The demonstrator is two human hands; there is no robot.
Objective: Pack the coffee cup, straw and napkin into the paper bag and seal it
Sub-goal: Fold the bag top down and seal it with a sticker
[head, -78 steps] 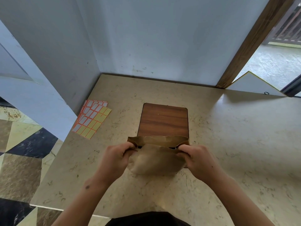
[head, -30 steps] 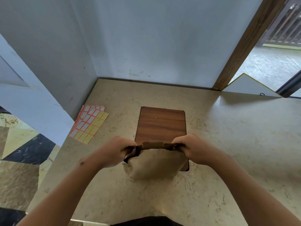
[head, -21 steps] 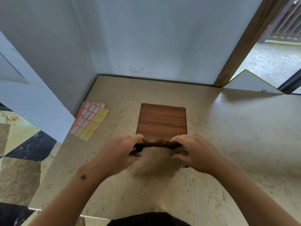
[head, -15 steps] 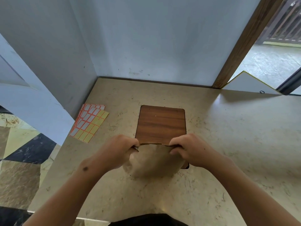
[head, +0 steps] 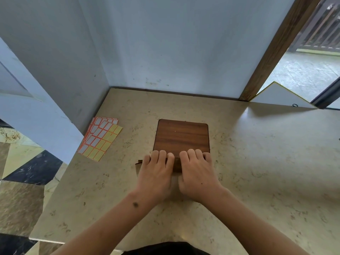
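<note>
The brown paper bag (head: 176,165) stands on the near end of a dark wooden board (head: 181,138), almost wholly covered by both hands. My left hand (head: 156,174) and my right hand (head: 197,174) lie side by side, palms down, on the bag's folded top, fingers pointing away from me. Only a strip of bag shows between the hands and at the left edge. The coffee cup, straw and napkin are hidden.
Two sheets of orange-edged label stickers (head: 100,138) lie at the left of the beige stone counter (head: 266,162). Walls close the back and left. A white triangular board (head: 279,96) lies at the back right by a wooden door frame (head: 272,52).
The hands, which pinched the bag's top corners and folded the rim over, now lie flat on top, pressing the fold down.
</note>
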